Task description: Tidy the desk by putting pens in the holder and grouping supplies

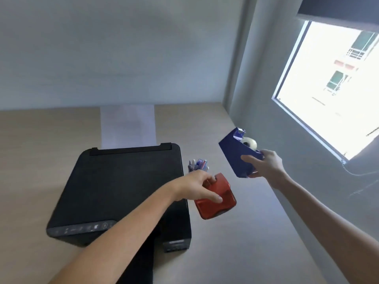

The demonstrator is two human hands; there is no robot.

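My left hand (196, 186) grips the red hole punch (217, 198), right hand (266, 165) the blue tape dispenser (235, 154) w/ roll; I'd set both down level, side by side near the pen holder (198, 166).

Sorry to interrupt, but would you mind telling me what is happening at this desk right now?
A person is tidying the desk with both hands full. The left hand grips a red hole punch and the right hand holds a blue tape dispenser, both lifted above the surface. Beside the black printer, partly hidden behind the left hand, several pens stand upright, apparently in a holder.
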